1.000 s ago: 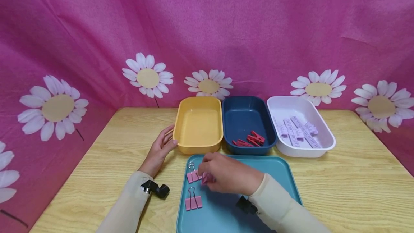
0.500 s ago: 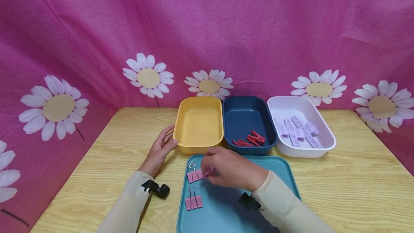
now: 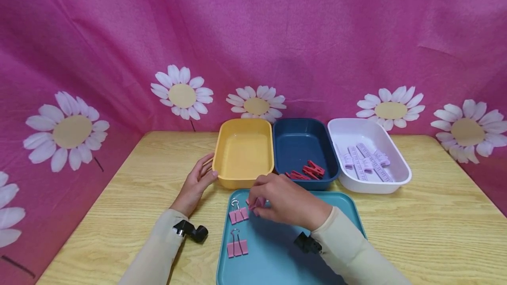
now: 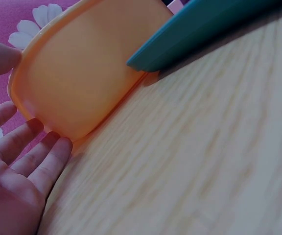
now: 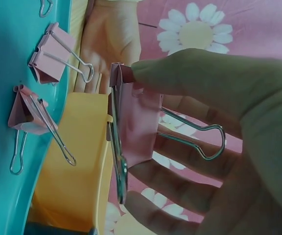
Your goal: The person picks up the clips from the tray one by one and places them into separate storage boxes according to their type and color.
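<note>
1. Over the near left of the teal tray (image 3: pixel 277 261): a near clip (image 3: pixel 237 248), pink; just beyond it, a middle clip (image 3: pixel 238 216), same kind.
2. Right hand (image 3: pixel 283 199) above the tray's far left. Thumb and fingertips pinch a held clip (image 5: pixel 138 122) by its pink body; wire handles stick out free.
3. Handling, as judged: body grip suits this piece, since squeezing both handles would spring it. Better raised straight up, wires turned away from neighbouring clips, so nothing snags. Light pressure should do.
4. Left hand (image 3: pixel 196 184) at the near left corner of the yellow bin (image 3: pixel 243 148); digits loosely extended, tips resting against it.
5. Views differ. Right wrist shows a far clip (image 5: pixel 28 112) with its handles; head view loses most of it behind the right hand. Left wrist shows the left palm and finger undersides, hidden from above.
6. Farther right: red pegs (image 3: pixel 314 169) inside the navy bin (image 3: pixel 303 144); lilac pieces (image 3: pixel 366 162) inside the white bin (image 3: pixel 368 186). Behind: daisy cloth (image 3: pixel 277 34).
</note>
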The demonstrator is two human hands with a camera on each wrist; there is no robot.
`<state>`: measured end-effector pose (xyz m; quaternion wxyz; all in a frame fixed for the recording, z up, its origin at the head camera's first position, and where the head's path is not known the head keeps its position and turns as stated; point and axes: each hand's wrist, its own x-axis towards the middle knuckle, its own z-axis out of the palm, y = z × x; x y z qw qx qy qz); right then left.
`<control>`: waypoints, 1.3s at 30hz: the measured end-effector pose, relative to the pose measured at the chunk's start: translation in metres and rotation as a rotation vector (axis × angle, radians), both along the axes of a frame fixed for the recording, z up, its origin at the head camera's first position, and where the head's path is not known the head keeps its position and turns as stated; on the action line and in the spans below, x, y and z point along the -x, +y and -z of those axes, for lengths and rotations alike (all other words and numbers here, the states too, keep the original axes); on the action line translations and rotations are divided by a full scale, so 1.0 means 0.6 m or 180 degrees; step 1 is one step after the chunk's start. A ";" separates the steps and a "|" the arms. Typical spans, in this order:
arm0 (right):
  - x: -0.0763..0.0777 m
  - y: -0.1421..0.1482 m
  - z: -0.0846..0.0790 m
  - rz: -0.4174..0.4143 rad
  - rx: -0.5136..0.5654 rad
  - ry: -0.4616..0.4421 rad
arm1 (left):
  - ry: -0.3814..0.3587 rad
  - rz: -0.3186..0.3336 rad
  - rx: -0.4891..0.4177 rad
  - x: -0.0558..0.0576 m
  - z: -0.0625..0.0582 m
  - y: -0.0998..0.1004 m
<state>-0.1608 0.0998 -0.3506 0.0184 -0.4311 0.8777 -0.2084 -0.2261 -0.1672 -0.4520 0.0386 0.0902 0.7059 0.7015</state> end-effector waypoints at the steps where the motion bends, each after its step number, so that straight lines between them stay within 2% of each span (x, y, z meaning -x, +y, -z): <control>1: 0.001 0.000 -0.001 0.0004 0.0002 0.0032 | 0.0009 0.0001 -0.0004 0.000 0.000 -0.001; 11: 0.011 0.000 -0.003 0.0019 0.0148 -0.0087 | 0.0037 -0.0015 -0.0011 -0.001 -0.002 -0.008; 25: 0.028 0.009 -0.010 0.0248 0.0220 -0.0046 | 0.0035 -0.0018 -0.0055 -0.003 0.004 -0.006; 29: 0.037 0.009 -0.010 0.0264 0.0337 -0.0011 | 0.0022 -0.0026 -0.0068 -0.001 0.006 -0.005; 36: 0.058 0.007 -0.008 0.0307 0.0522 -0.0003 | 0.0120 0.0090 -0.0198 0.001 0.005 -0.004; 39: 0.067 0.006 -0.008 0.0376 0.0587 -0.0073 | 0.0139 0.0096 -0.0196 0.002 0.004 -0.004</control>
